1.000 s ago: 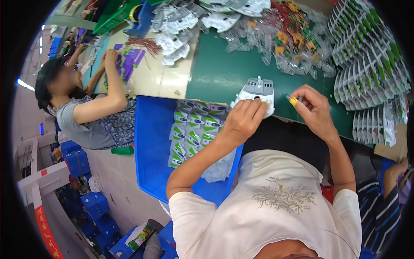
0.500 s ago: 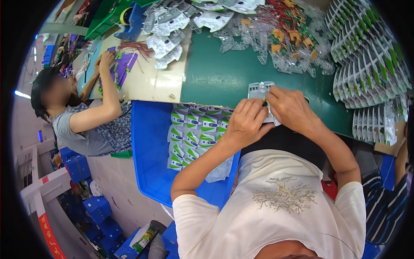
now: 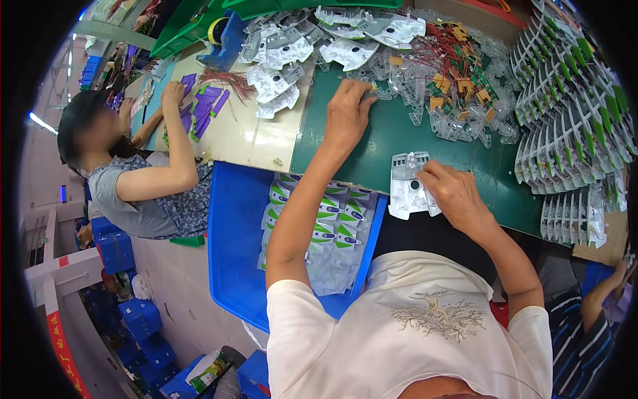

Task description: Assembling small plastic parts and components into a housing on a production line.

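Observation:
My right hand (image 3: 455, 196) grips the right edge of a white plastic shell (image 3: 404, 193) at the front edge of the green table. A round hole and a row of small slots show in the shell. Farther out, my left hand (image 3: 349, 113) reaches to the near left side of a pile of clear plastic pieces (image 3: 442, 118). Its thumb and fingers close on a small clear plastic piece (image 3: 383, 94), with a yellowish spot at the fingertips. The fingers partly hide that piece.
White shells (image 3: 282, 48) lie stacked at the back, near red-wired boards (image 3: 458, 83). Green-and-white shells (image 3: 571, 113) stand in rows at right. A blue bin (image 3: 229, 233) of bagged parts hangs below the table edge. At left a co-worker (image 3: 143, 189) handles purple pieces (image 3: 206, 110).
My left hand has left the shell and moved away to the clear pieces. The right hand keeps the shell, which now shows more fully. The whole view has shifted slightly.

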The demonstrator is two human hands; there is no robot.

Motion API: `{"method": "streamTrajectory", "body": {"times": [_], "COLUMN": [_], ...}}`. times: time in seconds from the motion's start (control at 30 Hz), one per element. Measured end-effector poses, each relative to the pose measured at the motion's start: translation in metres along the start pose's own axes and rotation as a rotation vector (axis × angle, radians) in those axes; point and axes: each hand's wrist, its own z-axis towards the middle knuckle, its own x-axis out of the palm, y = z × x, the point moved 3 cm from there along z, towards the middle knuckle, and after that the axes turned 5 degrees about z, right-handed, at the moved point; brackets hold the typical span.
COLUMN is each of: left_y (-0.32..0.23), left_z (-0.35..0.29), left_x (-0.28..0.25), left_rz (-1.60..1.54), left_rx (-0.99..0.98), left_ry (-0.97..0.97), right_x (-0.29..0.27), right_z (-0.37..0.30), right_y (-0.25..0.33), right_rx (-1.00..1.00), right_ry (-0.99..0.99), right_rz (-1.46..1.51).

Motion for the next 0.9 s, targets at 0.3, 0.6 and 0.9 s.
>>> {"method": "streamTrajectory", "body": {"times": [0.3, 0.6, 0.9], "left_y": [-0.08, -0.085, -0.092], "left_z": [-0.081, -0.087, -0.1], "left_x": [-0.035, -0.023, -0.012], "left_rz": [-0.27, -0.063, 0.046], "left_rx": [0.06, 0.387, 0.345], "left_ry": [0.247, 0.306, 0.194], "right_x": [-0.001, 0.002, 0.006], "right_z": [-0.004, 0.001, -0.003], "right_y": [-0.007, -0.015, -0.019], "right_rx": [-0.036, -0.133, -0.034], "right_ry": [-0.034, -0.084, -0.184], "right_rz": [0.001, -0.012, 0.139]}}
